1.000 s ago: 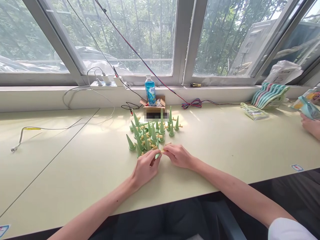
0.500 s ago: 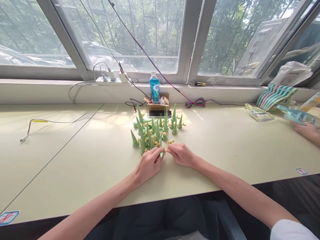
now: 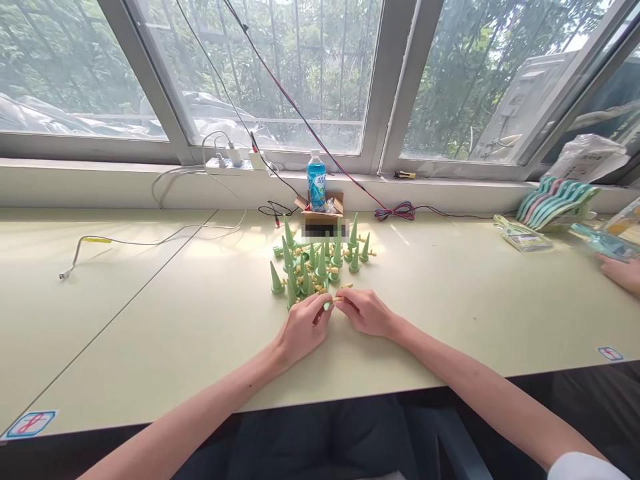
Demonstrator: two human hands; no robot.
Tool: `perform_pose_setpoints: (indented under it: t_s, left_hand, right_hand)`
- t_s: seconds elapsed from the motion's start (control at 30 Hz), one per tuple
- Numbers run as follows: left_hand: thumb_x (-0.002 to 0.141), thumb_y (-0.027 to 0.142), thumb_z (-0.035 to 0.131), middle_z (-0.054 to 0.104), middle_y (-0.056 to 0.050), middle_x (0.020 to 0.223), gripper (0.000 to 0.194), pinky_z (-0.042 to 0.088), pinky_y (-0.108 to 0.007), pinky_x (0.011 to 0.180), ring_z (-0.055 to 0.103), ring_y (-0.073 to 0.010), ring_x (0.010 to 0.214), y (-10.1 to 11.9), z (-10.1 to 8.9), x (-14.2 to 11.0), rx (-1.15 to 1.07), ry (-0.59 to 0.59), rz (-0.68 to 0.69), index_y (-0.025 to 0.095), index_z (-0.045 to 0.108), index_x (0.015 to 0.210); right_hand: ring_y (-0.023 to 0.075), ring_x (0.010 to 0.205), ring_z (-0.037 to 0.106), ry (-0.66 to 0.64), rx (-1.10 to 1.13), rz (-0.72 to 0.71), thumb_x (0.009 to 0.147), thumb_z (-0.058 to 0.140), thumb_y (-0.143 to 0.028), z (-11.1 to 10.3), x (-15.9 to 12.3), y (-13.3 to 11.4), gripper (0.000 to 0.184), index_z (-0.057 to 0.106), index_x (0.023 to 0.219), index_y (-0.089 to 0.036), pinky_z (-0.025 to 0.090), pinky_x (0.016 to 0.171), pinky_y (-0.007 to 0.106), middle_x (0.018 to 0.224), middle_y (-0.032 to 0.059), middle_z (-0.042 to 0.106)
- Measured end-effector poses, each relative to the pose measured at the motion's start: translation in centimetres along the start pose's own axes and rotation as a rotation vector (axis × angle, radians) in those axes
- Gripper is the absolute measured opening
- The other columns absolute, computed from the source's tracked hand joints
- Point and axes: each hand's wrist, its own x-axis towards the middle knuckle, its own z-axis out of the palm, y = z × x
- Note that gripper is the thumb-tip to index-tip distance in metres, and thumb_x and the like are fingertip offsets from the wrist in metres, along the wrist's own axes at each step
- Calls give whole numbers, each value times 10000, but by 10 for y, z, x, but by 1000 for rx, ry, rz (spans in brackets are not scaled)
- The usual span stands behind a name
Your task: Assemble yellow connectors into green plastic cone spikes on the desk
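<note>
My left hand is closed on a green plastic cone, mostly hidden by the fingers. Beside it, my right hand pinches a small yellow piece against the cone's side. Whether the piece is seated in the cone I cannot tell. Just beyond both hands stand several upright green cones in a tight cluster, many with yellow pieces at their bases. Another yellow piece shows just past my right fingertips.
A blue bottle stands in an open cardboard box behind the cones. A white cable lies left, a coiled red-black wire at the back. Rightward are hangers and another person's hand on a teal item.
The view has shifted slightly, so most things appear further right. My hands keep the same hold, with more of the yellow piece showing. The other person's hand and teal item have moved a little right.
</note>
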Motion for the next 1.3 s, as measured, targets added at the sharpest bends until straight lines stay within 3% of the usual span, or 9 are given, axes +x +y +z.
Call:
perform_pose_setpoints:
  t_s: [0.2, 0.43, 0.57, 0.77, 0.97, 1.1, 1.3]
  left_hand:
    - [937, 188, 513, 620, 0, 725, 126, 393, -203, 488, 432, -72, 454, -2, 0, -1, 19, -1, 12, 188, 634, 970]
    - [916, 119, 488, 492, 29, 640, 158, 377, -202, 508, 416, -91, 490, -6, 1, -6, 52, -30, 53, 191, 627, 934]
    - [933, 130, 488, 530, 19, 671, 147, 366, -200, 495, 416, -83, 481, -5, 0, -6, 42, -34, 57, 189, 617, 973]
    - [961, 195, 498, 588, 5, 706, 119, 385, -196, 480, 447, -71, 461, -2, -2, -5, 13, -45, 20, 186, 604, 1013]
    - [950, 200, 510, 654, -22, 764, 122, 405, -196, 456, 490, -76, 476, -4, -5, -5, -20, -48, -10, 190, 618, 1005]
    - [933, 199, 536, 671, -12, 759, 114, 419, -192, 437, 496, -66, 441, -5, -5, -6, -87, -34, -57, 185, 624, 1004]
    - [923, 197, 558, 630, 21, 635, 95, 416, -184, 420, 512, -71, 428, -3, -7, -4, -126, -33, -78, 170, 628, 981]
  right_hand:
    - [131, 546, 407, -10, 36, 3, 1021, 347, -244, 2, -1, 3, 234, 505, 856, -189, 329, 544, 244, 666, 4, 524]
    - [123, 527, 395, -36, 147, 83, 1016, 338, -241, 4, -1, -1, 253, 514, 842, -184, 344, 542, 242, 640, -14, 476]
    - [116, 519, 394, -42, 185, 92, 1017, 331, -261, 5, -1, -3, 288, 445, 760, -198, 338, 533, 240, 628, -18, 465]
    - [103, 470, 242, -38, 113, 85, 1011, 341, -260, 7, -1, 0, 320, 339, 694, -218, 232, 484, 249, 563, -62, 319]
    - [118, 529, 405, -51, 107, 76, 1000, 415, -283, 1, 1, -3, 210, 506, 834, -195, 325, 540, 238, 622, -24, 495]
    - [118, 496, 399, -82, 112, 27, 943, 526, -285, -3, 0, -5, 110, 541, 974, -180, 330, 525, 236, 580, -46, 497]
    - [133, 493, 400, -96, 76, -10, 978, 458, -272, -1, -2, -1, 118, 530, 1008, -182, 317, 522, 249, 585, -26, 530]
